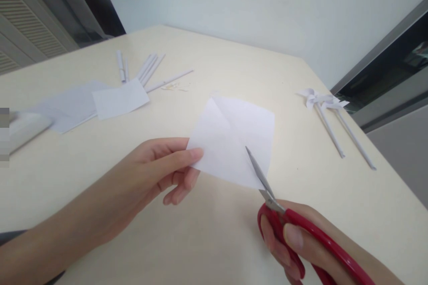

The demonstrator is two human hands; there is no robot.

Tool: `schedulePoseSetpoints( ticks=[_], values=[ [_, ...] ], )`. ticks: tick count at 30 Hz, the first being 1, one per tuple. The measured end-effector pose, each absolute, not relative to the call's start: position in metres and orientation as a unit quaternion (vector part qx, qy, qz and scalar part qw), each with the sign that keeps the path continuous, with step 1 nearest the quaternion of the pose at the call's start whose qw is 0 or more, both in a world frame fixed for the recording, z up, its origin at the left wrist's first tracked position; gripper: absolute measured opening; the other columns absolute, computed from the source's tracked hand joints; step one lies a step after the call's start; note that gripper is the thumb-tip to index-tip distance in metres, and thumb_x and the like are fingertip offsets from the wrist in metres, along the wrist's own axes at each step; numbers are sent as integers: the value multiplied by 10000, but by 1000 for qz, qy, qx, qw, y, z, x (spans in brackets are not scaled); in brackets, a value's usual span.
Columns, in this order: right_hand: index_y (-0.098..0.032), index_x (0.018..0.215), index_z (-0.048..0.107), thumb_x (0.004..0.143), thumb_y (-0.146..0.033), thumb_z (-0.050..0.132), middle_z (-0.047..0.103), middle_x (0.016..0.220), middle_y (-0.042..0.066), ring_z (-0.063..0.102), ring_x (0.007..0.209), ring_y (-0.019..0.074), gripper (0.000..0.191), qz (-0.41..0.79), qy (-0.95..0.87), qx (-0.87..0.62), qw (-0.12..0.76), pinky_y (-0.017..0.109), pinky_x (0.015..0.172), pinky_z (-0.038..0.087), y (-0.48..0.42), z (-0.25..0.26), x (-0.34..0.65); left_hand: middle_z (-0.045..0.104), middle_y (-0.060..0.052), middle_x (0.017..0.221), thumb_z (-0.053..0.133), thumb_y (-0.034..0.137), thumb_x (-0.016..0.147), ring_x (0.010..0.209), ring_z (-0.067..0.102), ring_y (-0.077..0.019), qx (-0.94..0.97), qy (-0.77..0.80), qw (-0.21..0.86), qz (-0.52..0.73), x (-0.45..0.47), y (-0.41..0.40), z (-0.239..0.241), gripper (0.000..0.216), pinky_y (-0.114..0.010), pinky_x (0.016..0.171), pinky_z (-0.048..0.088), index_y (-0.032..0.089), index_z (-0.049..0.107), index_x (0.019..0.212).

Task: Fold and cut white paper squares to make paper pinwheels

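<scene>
My left hand (pixel 170 164) pinches the left corner of a square white sheet of paper (pixel 227 142), thumb on top and fingers beneath. A diagonal crease runs across the sheet, which is held above the table. My right hand (pixel 294 240) grips red-handled scissors (pixel 281 213), fingers through the loops. One blade lies over the paper near its lower right corner, and the other passes beneath it, so the blades are around that corner. The lower blade is mostly hidden by the sheet.
Two white paper pinwheels (pixel 321 107) on paper sticks lie at the right of the cream table (pixel 234 62). Several rolled paper sticks (pixel 149 67), a white paper piece (pixel 122 98) and larger sheets (pixel 73 102) lie at the left. Small scraps (pixel 174 87) are nearby.
</scene>
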State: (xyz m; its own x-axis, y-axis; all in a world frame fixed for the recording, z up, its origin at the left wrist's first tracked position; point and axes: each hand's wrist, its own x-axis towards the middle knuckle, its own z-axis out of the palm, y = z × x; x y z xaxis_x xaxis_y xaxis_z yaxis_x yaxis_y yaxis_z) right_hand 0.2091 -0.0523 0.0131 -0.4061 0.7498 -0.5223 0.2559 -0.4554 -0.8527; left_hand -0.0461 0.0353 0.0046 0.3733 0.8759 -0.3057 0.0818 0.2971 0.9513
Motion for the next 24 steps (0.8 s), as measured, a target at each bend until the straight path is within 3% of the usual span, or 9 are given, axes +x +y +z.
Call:
schedulePoseSetpoints(
  ticks=[9,20,24],
  values=[
    [-203,825,569,918,-594,403,528,718,13,518,663,175,435,679,-496,-504,198,321,688,442,-51,11,207,541,47,453,646,432,820,374,442,-49,512,468,654,300,-44,35,3,379,-118,320,310,189,576,537],
    [-208,801,532,928,-583,408,513,713,-11,496,672,155,415,687,-471,-522,186,317,743,406,-51,14,207,516,53,433,645,420,819,356,420,-48,521,471,644,304,-47,34,3,373,-125,308,285,198,583,526],
    [-197,767,515,928,-552,443,455,678,-29,433,607,125,397,715,-457,-487,208,267,611,373,-49,14,204,520,52,443,644,420,820,366,418,-51,514,473,650,299,-46,34,4,372,-130,314,282,196,577,531]
  ],
)
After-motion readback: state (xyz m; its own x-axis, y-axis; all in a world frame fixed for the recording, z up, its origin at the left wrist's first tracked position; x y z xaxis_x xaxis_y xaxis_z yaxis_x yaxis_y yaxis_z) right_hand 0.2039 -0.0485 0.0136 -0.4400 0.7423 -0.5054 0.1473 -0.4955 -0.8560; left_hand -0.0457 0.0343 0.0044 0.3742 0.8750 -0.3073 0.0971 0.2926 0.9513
